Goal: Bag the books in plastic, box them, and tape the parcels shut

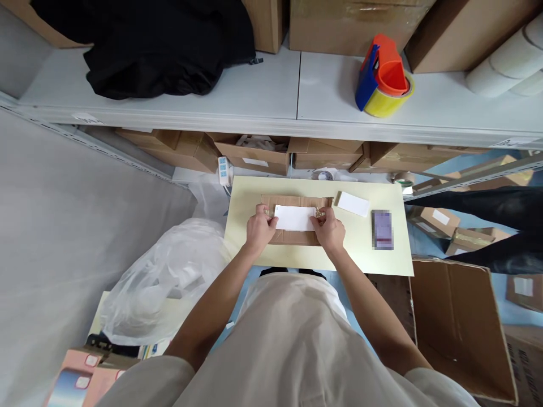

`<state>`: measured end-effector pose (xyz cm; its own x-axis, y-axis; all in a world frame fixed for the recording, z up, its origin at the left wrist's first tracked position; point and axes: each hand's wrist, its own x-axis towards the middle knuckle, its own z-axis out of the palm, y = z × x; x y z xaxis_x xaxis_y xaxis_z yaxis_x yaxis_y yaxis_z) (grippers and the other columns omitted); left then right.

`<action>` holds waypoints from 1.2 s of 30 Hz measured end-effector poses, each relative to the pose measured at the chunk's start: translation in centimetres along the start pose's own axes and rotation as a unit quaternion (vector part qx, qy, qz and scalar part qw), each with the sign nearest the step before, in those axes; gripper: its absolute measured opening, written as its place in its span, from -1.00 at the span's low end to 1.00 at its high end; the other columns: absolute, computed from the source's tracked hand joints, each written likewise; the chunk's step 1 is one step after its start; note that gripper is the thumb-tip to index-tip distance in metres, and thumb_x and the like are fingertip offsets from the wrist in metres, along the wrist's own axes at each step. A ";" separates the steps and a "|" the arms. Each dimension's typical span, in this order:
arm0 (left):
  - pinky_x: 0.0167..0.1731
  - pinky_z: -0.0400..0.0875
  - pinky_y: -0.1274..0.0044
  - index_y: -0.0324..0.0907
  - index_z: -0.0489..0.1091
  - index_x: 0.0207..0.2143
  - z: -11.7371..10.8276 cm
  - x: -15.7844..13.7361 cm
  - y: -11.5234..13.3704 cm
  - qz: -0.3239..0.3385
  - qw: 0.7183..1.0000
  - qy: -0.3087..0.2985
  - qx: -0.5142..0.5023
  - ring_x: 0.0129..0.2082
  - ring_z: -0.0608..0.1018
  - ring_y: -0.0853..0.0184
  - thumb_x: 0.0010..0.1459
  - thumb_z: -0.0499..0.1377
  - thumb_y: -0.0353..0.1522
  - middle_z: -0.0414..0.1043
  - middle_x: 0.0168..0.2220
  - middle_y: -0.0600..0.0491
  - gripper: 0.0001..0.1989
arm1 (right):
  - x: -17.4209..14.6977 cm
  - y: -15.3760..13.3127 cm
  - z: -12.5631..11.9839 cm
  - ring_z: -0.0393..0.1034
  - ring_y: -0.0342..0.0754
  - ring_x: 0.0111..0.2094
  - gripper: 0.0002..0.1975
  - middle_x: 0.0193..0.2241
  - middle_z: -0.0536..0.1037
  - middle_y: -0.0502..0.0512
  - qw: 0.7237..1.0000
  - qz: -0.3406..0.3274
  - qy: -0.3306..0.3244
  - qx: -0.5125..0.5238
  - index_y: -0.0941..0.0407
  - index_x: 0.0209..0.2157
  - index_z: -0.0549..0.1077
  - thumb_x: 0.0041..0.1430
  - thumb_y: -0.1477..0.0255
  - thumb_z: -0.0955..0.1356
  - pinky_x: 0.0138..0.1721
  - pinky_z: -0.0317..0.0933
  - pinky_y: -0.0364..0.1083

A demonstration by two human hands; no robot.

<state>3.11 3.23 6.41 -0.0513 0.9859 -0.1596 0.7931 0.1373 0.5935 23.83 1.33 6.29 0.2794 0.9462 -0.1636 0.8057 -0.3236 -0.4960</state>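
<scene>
A white rectangular label-like piece (296, 218) lies over a brown piece of cardboard (292, 237) on the pale yellow table. My left hand (259, 230) pinches its left end, the thumb on the white surface. At the opposite end, my right hand (330, 231) is closed on it in the same way. Small shiny, yellowish bits show by the fingertips of both hands; what they are I cannot make out. Just right of the cardboard rests a stack of white slips (353, 204). Farther right lies a blurred purple rectangular object (382, 230).
A shelf (271, 107) crosses above the table, bearing a red and blue tape dispenser (388, 76) and black cloth (169, 45). A large open carton (458, 322) stands at right. White plastic bags (169, 277) are heaped at left. A person's dark-clothed legs (487, 226) show at right.
</scene>
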 end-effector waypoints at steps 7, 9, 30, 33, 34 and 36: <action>-0.30 0.38 0.44 -0.19 0.19 -0.05 -0.3 0.2 -0.2 -0.009 1.000 -0.001 0.014 -0.30 0.62 0.15 0.08 0.22 -0.39 0.55 -0.46 0.05 -0.61 | 0.1 -0.2 -0.1 0.46 0.04 -0.36 -0.74 -0.34 0.62 0.04 1.000 0.001 -0.009 -0.023 0.04 -0.10 0.35 0.19 0.29 0.33 -0.37 0.12 -0.08; -0.31 0.37 0.44 -0.19 0.18 -0.06 -0.3 0.2 -0.3 -0.005 1.000 0.000 0.019 -0.31 0.62 0.15 0.08 0.22 -0.39 0.54 -0.47 0.05 -0.61 | 0.1 -0.1 0.0 0.46 0.04 -0.36 -0.74 -0.36 0.61 0.06 0.999 -0.007 -0.007 -0.033 0.05 -0.09 0.35 0.19 0.29 0.32 -0.37 0.12 -0.08; 0.26 -0.03 0.20 -0.25 0.20 0.22 -2.1 0.8 -0.2 0.306 0.927 -0.132 0.172 0.32 0.14 0.10 0.28 -0.01 -0.26 0.13 0.29 -0.18 -0.50 | -0.2 -0.8 -0.4 0.11 0.14 0.24 -0.50 0.21 0.30 0.32 0.922 -0.365 -0.077 -0.106 0.26 0.18 0.29 0.32 0.28 0.15 0.20 -0.03 0.10; 0.27 -0.18 0.08 -0.22 0.00 0.33 -1.3 1.5 -0.3 0.290 0.916 -0.168 0.220 0.36 0.02 0.06 0.27 0.00 -0.18 -0.05 0.35 -0.19 -0.37 | 0.1 -1.4 0.7 -0.03 0.16 0.32 -0.36 0.30 0.13 0.33 0.908 -0.375 -0.120 -0.143 0.30 0.28 0.11 0.33 0.17 0.11 0.26 -0.15 0.17; 0.26 -0.22 0.04 -0.20 -0.04 0.34 -1.3 1.6 -0.6 0.286 0.915 -0.171 0.229 0.36 0.00 0.06 0.27 0.00 -0.17 -0.06 0.36 -0.18 -0.35 | 0.1 -1.2 0.8 -0.05 0.17 0.32 -0.34 0.31 0.10 0.33 0.909 -0.368 -0.120 -0.153 0.30 0.29 0.08 0.33 0.15 0.11 0.27 -0.17 0.18; 0.25 -0.28 -0.02 -0.17 -0.06 0.35 -1.5 1.7 -1.1 0.280 0.915 -0.166 0.240 0.36 -0.02 0.02 0.26 0.01 -0.14 -0.06 0.36 -0.17 -0.32 | 0.2 -0.2 0.7 -0.05 0.19 0.33 -0.31 0.31 0.09 0.34 0.919 -0.341 -0.101 -0.168 0.29 0.30 0.06 0.32 0.11 0.11 0.27 -0.19 0.21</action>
<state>1.23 4.87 6.63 0.5675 0.7950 -0.2142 0.8182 -0.5156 0.2542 23.32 1.57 5.80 -0.4255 0.9011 -0.0836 0.8831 0.3933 -0.2558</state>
